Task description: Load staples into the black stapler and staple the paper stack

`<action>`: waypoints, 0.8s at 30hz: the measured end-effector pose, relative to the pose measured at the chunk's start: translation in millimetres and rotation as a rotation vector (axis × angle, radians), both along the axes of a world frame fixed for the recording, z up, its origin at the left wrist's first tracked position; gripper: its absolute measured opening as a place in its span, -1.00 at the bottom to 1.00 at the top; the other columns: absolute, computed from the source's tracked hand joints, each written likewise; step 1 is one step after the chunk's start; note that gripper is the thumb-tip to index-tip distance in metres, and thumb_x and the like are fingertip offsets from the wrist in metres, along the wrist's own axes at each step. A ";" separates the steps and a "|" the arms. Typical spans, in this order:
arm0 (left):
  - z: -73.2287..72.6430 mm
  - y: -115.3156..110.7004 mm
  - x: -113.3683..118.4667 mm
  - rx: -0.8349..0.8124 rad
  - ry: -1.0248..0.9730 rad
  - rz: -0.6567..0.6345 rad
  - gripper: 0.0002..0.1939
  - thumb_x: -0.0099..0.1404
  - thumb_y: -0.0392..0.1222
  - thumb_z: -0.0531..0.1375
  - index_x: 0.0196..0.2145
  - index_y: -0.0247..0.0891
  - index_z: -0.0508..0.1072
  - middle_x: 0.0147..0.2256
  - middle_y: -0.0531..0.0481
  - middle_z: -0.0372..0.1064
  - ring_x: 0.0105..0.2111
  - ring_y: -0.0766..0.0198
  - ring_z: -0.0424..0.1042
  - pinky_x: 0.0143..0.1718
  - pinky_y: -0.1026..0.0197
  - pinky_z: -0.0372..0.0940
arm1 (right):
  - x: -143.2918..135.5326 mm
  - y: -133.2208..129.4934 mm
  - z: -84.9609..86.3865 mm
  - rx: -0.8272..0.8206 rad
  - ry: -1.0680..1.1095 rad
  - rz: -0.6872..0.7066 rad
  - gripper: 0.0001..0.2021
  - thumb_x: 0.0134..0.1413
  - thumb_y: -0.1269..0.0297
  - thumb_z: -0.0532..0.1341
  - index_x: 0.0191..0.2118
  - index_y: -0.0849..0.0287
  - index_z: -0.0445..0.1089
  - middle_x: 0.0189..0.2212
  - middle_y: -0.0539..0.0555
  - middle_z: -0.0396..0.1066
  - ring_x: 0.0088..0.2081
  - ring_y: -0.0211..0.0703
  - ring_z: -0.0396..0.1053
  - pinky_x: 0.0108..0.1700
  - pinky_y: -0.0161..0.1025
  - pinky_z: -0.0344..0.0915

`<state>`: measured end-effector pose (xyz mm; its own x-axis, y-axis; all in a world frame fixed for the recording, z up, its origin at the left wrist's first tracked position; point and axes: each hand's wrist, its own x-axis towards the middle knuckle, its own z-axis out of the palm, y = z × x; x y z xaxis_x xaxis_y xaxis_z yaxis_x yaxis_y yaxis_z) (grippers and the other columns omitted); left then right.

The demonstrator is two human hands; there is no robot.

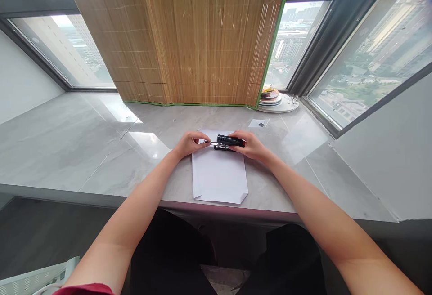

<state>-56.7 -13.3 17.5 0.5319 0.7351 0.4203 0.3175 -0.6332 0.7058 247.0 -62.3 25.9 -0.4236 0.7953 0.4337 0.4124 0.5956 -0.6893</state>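
A black stapler [227,141] lies over the top part of a white stack of paper [220,176]. My right hand [251,144] is wrapped round its right end. At the stapler's left end a thin metal piece sticks out, and my left hand [191,144] pinches its tip between thumb and fingers; whether it is the stapler's tray or a separate part is too small to tell. The paper's two lower corners are bent. A small clear bag [259,123] with a few dark strips in it lies beyond my right hand.
The grey marble-look sill [111,169] ends at a front edge just above my legs. A stack of plates [278,102] stands at the back right by the window. A bamboo blind [189,38] hangs down to the back of the sill. A white basket [37,279] is at lower left.
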 end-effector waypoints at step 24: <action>8.3 -0.3 0.5 -0.074 -0.046 -0.030 -0.77 0.29 0.02 0.42 -0.20 -0.14 0.74 -0.15 -0.10 0.63 -0.54 0.42 0.19 -0.51 0.24 0.16 | 8.9 3.4 -0.1 -0.148 0.186 -0.056 -0.64 0.16 0.03 0.41 0.00 0.08 0.60 -0.12 0.11 0.56 -0.08 0.05 0.47 0.00 -0.05 0.36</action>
